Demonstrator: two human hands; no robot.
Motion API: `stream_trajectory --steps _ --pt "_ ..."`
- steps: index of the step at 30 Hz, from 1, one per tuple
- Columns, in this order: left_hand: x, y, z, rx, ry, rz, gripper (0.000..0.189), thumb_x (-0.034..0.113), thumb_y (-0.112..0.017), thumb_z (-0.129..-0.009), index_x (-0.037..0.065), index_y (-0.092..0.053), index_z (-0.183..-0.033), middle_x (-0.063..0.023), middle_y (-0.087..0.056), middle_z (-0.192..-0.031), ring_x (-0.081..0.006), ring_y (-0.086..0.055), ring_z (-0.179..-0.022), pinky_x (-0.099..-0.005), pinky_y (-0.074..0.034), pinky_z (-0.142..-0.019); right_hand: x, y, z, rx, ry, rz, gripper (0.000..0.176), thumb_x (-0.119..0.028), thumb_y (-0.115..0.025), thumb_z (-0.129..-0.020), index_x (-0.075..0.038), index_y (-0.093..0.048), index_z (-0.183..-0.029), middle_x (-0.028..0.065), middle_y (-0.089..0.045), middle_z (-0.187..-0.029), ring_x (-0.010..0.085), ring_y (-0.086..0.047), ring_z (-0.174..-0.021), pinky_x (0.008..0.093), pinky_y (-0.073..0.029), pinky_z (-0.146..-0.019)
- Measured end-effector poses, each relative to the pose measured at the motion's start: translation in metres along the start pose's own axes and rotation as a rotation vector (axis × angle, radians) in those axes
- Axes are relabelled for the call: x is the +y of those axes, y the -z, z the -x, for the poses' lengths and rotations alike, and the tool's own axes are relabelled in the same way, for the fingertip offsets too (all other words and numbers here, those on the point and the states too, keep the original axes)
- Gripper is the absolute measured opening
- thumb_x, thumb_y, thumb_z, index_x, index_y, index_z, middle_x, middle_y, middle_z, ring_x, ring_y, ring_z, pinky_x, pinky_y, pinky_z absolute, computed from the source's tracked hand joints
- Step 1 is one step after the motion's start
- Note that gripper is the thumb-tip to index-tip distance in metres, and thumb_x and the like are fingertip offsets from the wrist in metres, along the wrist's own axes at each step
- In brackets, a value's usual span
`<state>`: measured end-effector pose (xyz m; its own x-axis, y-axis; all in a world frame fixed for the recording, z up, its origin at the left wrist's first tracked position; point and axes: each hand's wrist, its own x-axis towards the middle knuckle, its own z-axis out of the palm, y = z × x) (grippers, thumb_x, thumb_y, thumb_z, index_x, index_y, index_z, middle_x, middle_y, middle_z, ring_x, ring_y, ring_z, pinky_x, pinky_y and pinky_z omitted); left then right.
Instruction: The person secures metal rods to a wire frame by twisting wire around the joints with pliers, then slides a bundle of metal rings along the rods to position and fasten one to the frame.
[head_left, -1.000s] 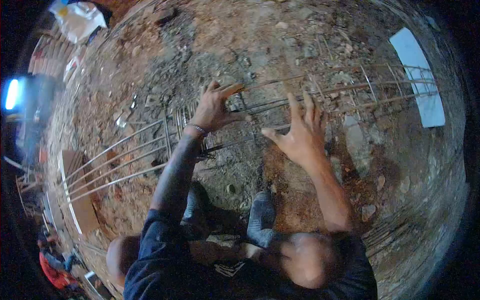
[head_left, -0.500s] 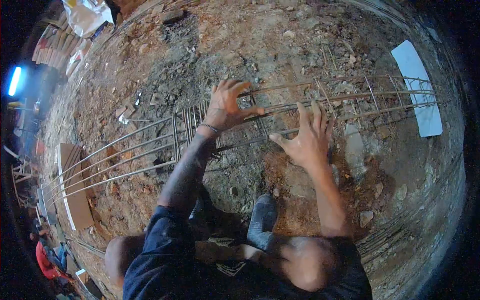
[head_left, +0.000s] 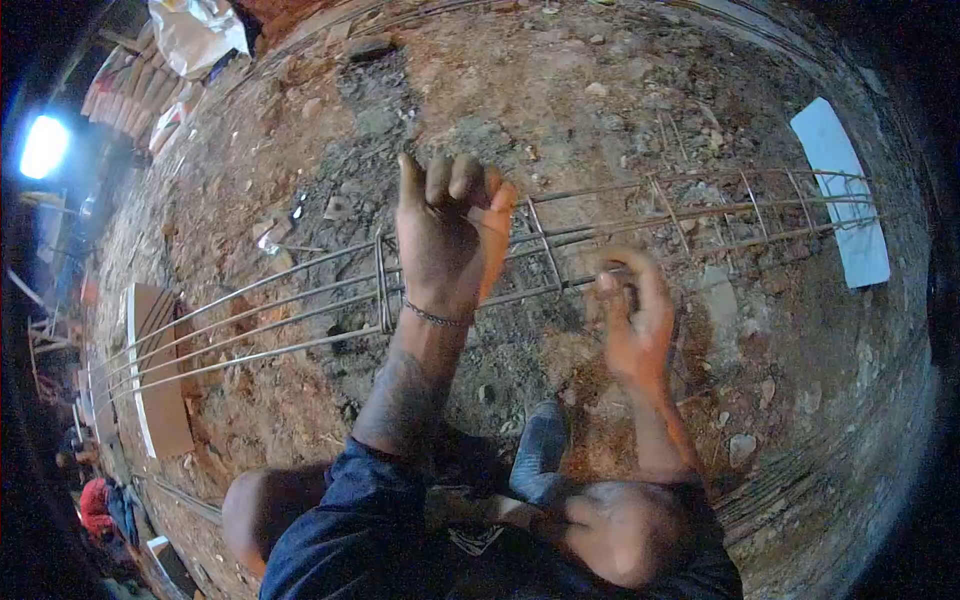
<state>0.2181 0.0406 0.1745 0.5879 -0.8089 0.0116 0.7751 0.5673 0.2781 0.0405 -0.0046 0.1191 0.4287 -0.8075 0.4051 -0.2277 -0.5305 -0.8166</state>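
A long rebar cage of thin steel bars lies across the ground, with square stirrups spaced along its right half. My left hand, with a dark bracelet at the wrist, is over the cage left of centre. Its fingers are curled, and what they hold, if anything, is hidden. Just left of it a stirrup stands around the bars. My right hand is at the near lower bar, right of centre. Its fingers are curled inward and partly blurred; anything inside them cannot be made out.
A brown block lies under the cage's left end, and a white board under its right end. Rubble and soil cover the ground. My shoe is near the cage. A person in red is far left.
My left hand has turned and its spread fingers have curled. My right hand has gone from open to curled and moved lower. The close group of stirrups is now mostly hidden.
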Motion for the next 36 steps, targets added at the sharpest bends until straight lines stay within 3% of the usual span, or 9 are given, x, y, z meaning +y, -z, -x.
stream_trajectory --steps 6,12,15,20,22,23,30,33,36 --pt "-0.019 0.008 0.006 -0.082 0.151 0.257 0.043 0.04 -0.032 -0.094 0.014 -0.035 -0.06 -0.0002 -0.033 -0.061 -0.0147 -0.028 -0.062 -0.0286 -0.026 -0.06 0.006 0.008 -0.002 -0.018 -0.081 -0.185 0.021 -0.016 -0.052 -0.087 -0.004 -0.056 -0.105 0.0137 -0.061 -0.1 0.0246 -0.058 -0.092 0.0332 -0.046 -0.079" --pt "-0.032 0.013 0.012 -0.004 0.245 0.305 0.043 0.039 -0.033 -0.094 0.013 -0.036 -0.06 0.0004 -0.03 -0.06 -0.0144 -0.026 -0.061 -0.029 -0.026 -0.06 0.0 0.011 -0.012 -0.075 0.564 -0.076 0.013 -0.012 -0.063 -0.077 -0.005 -0.063 -0.088 0.0099 -0.062 -0.098 0.0296 -0.06 -0.09 0.0386 -0.048 -0.08" --pt "-0.044 0.031 0.024 -0.005 0.269 0.31 0.046 0.042 -0.029 -0.094 0.011 -0.036 -0.06 0.0 -0.033 -0.06 -0.0156 -0.029 -0.062 -0.0297 -0.027 -0.061 0.003 0.016 -0.005 -0.034 0.483 -0.309 0.009 -0.012 -0.061 -0.079 -0.005 -0.062 -0.084 0.0118 -0.063 -0.092 0.0295 -0.061 -0.087 0.0414 -0.048 -0.081" --pt "-0.065 0.03 0.077 -0.514 0.12 -0.979 0.026 0.03 -0.059 -0.083 0.007 -0.056 -0.094 -0.0154 -0.055 -0.104 -0.0293 -0.048 -0.107 -0.0409 -0.034 -0.094 0.05 0.071 0.02 0.318 -0.058 -0.778 0.027 -0.026 -0.05 -0.09 -0.001 -0.059 -0.088 0.0112 -0.063 -0.083 0.0249 -0.06 -0.077 0.0405 -0.047 -0.077" --pt "-0.028 0.015 0.074 -1.042 0.39 -1.438 0.045 0.012 -0.066 -0.075 0.003 -0.049 -0.115 -0.0162 -0.05 -0.115 -0.028 -0.042 -0.117 -0.0394 -0.03 -0.1 0.065 0.103 0.037 0.462 -0.239 -1.009 0.03 -0.029 -0.047 -0.091 -0.001 -0.058 -0.091 0.0114 -0.063 -0.081 0.0241 -0.059 -0.075 0.0401 -0.047 -0.076" --pt "-0.006 0.006 0.075 -1.132 0.362 -1.472 0.043 0.012 -0.066 -0.075 0.003 -0.05 -0.113 -0.0158 -0.051 -0.114 -0.0277 -0.043 -0.115 -0.0391 -0.031 -0.099 0.068 0.116 0.043 0.361 -0.33 -0.723 0.031 -0.03 -0.047 -0.091 -0.001 -0.058 -0.094 0.0097 -0.062 -0.077 0.0216 -0.058 -0.073 0.0384 -0.047 -0.073" --pt "0.087 -0.047 0.092 -1.22 -0.927 -1.037 0.029 0.01 -0.061 -0.077 0.001 -0.054 -0.105 -0.0132 -0.056 -0.104 -0.0256 -0.049 -0.104 -0.0366 -0.037 -0.091 0.071 0.092 0.044 -0.015 -0.484 0.069 0.032 -0.032 -0.046 -0.091 -0.002 -0.056 -0.097 0.0101 -0.058 -0.064 0.0229 -0.058 -0.063 0.0353 -0.045 -0.058" --pt "0.065 -0.025 0.09 -0.722 -1.53 -1.001 0.024 0.009 -0.06 -0.078 0.0 -0.056 -0.101 -0.012 -0.058 -0.1 -0.0247 -0.052 -0.099 -0.0355 -0.039 -0.088 0.054 0.059 0.016 -0.036 -0.293 0.31 0.037 -0.035 -0.049 -0.089 0.001 -0.052 -0.096 0.014 -0.057 -0.074 0.0304 -0.056 -0.068 0.0399 -0.044 -0.064" --pt "0.042 0.011 0.066 -0.11 -1.499 -1.274 0.019 0.008 -0.058 -0.08 0.0 -0.058 -0.097 -0.0109 -0.06 -0.096 -0.0238 -0.055 -0.094 -0.0344 -0.042 -0.084 0.04 0.039 -0.008 -0.204 -0.125 0.498 0.05 -0.042 -0.055 -0.082 0.006 -0.048 -0.094 0.0208 -0.054 -0.088 0.0355 -0.052 -0.084 0.0448 -0.04 -0.078"
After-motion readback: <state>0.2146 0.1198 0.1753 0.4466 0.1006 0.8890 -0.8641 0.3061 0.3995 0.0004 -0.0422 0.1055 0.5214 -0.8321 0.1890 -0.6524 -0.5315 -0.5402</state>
